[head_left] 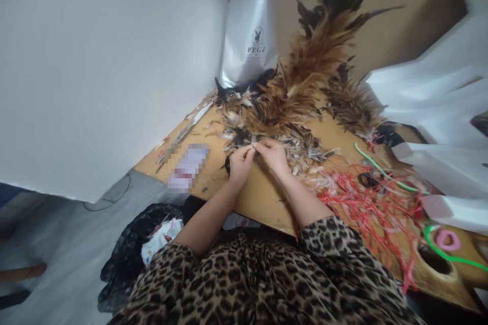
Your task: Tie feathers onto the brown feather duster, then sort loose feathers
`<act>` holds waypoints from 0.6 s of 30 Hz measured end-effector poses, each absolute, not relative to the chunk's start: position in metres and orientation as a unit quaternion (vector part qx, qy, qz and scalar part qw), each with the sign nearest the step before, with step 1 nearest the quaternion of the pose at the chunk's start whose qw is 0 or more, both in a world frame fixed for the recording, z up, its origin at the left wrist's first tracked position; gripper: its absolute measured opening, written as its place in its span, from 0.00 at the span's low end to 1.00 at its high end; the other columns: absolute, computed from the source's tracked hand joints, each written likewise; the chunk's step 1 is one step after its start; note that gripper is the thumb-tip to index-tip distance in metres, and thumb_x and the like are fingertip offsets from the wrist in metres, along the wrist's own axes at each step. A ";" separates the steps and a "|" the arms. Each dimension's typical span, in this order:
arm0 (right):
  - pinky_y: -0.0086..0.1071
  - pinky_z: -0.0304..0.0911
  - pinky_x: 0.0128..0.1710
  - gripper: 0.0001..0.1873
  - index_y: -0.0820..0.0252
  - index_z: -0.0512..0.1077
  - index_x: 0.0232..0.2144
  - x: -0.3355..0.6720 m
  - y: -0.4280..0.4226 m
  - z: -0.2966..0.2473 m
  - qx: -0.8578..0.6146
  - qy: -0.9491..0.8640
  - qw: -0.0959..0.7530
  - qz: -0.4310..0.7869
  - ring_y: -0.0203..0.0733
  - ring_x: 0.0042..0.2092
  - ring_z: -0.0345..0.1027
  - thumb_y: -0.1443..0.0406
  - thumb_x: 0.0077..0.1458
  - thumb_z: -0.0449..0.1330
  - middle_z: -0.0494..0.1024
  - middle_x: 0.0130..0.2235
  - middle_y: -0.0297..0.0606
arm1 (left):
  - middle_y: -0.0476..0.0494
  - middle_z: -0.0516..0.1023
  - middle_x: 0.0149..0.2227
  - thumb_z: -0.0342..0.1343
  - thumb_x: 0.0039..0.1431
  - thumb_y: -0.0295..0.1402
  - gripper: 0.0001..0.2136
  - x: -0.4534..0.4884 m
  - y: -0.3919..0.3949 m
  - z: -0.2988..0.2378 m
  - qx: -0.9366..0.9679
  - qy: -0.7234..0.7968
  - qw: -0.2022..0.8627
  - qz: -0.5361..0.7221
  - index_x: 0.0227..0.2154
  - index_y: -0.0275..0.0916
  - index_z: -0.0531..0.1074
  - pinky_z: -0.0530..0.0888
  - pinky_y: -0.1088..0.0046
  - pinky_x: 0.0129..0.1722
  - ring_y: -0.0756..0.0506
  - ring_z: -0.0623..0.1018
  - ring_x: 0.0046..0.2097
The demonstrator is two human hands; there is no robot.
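My left hand [240, 162] and my right hand [272, 155] meet fingertip to fingertip at the near edge of a heap of brown and black feathers [282, 106] on a wooden table [259, 198]. Both hands are closed in a pinch on a small feather [254, 146] between them; it is too small to see clearly. Both forearms are bare, with leopard-print sleeves pushed up to the elbows.
A tangle of red strips [366, 203] with black scissors [368, 179] and green cord [381, 168] lies right of the hands. A silver bag [247, 35] leans at the back. White sheets [434, 111] are at right. A blurred packet [188, 167] lies at left. A black bag [133, 249] is on the floor.
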State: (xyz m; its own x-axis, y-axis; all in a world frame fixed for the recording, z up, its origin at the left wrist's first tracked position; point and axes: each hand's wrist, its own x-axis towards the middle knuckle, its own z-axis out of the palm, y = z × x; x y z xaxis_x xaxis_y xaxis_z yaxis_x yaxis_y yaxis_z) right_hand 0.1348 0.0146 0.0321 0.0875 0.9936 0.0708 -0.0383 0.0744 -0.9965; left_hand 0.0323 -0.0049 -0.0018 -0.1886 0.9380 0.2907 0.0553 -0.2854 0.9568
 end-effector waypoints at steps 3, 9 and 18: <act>0.27 0.51 0.24 0.18 0.62 0.69 0.15 0.144 0.014 0.037 -0.470 -0.498 0.544 0.486 0.30 0.22 0.54 0.53 0.35 0.66 0.67 0.17 0.29 | 0.49 0.70 0.23 0.57 0.50 0.42 0.13 0.029 -0.005 0.003 0.495 0.403 0.510 0.577 0.28 0.34 0.71 0.61 0.79 0.21 0.55 0.65 0.23; 0.28 0.47 0.23 0.18 0.61 0.71 0.16 0.167 0.013 0.049 -0.419 -0.532 0.472 0.564 0.30 0.20 0.51 0.52 0.35 0.67 0.64 0.15 0.29 | 0.54 0.62 0.19 0.58 0.51 0.44 0.15 0.018 -0.007 0.017 0.338 0.238 0.799 0.437 0.33 0.36 0.67 0.47 0.84 0.14 0.57 0.58 0.17; 0.26 0.43 0.21 0.19 0.63 0.71 0.16 0.165 0.014 0.047 -0.419 -0.553 0.420 0.585 0.27 0.19 0.48 0.53 0.35 0.67 0.64 0.15 0.28 | 0.58 0.51 0.14 0.58 0.51 0.40 0.13 0.018 -0.011 0.012 0.325 0.187 0.821 0.431 0.32 0.34 0.70 0.44 0.84 0.12 0.58 0.49 0.15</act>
State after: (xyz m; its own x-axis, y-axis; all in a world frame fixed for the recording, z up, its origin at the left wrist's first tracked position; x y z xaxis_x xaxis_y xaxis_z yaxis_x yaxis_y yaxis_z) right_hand 0.1650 0.0142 0.0474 -0.2963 0.9548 -0.0251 -0.0287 -0.0352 -0.9990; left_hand 0.0184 -0.0106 0.0120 0.5587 0.8289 -0.0268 -0.5855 0.4171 0.6951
